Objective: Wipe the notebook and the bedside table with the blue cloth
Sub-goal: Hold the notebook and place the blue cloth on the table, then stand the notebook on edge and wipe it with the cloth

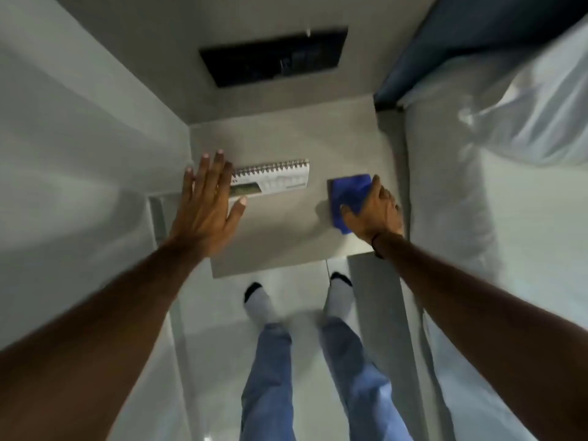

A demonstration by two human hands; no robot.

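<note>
A white spiral-bound notebook lies flat on the left half of the grey bedside table. My left hand hovers with its fingers spread over the notebook's left end and covers that part. The blue cloth lies folded on the table's right side. My right hand grips the cloth's near edge, thumb on top, and presses it against the tabletop.
A bed with white sheets and a pillow runs along the right, touching the table. A dark wall panel is set in the wall behind. A white wall bounds the left. My legs and socked feet stand on the pale floor.
</note>
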